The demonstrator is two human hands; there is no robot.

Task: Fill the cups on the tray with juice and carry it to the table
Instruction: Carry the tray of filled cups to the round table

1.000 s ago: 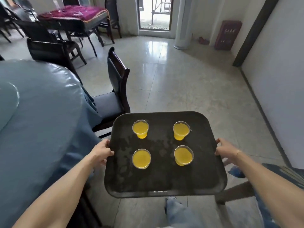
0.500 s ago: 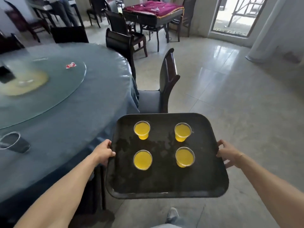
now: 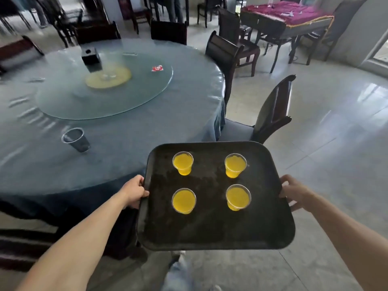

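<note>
Daylight is flooding in from the right, glaring off the floor (image 3: 336,114), while wide-angle edges are bending and blurring at left.

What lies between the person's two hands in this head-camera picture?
In the head view, the black tray spans the stretch between the left hand and the right hand, each gripping a side edge. Four cups of juice stand on it.

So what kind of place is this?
Probably a restaurant dining room. There's a big round table with a glass turntable, many chairs, and another table behind.
</note>
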